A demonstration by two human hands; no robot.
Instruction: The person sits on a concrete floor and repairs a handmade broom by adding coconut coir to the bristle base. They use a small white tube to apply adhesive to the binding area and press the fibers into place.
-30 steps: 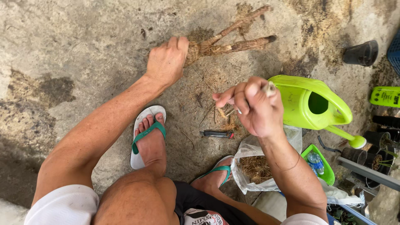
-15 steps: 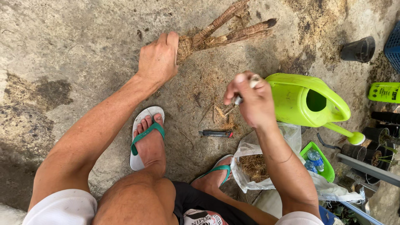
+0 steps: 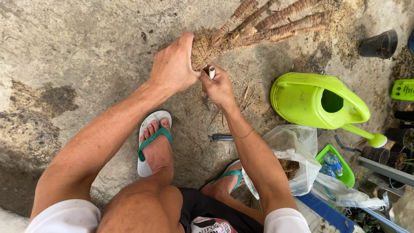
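Watering can [image 3: 319, 101] right of plant base [image 3: 202, 51]

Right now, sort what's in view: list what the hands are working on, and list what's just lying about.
In hand:
- left hand gripping the fibrous plant base
- right hand holding a small tool against it

Lying about:
- green watering can
- plastic bag
- black pot
- dark tool on the ground

We see a dry brown fibrous plant base [image 3: 202, 51] lying on concrete, far centre, ringed stems [image 3: 280, 20] fanning right; small white-tipped tool [image 3: 211, 72] touching it.
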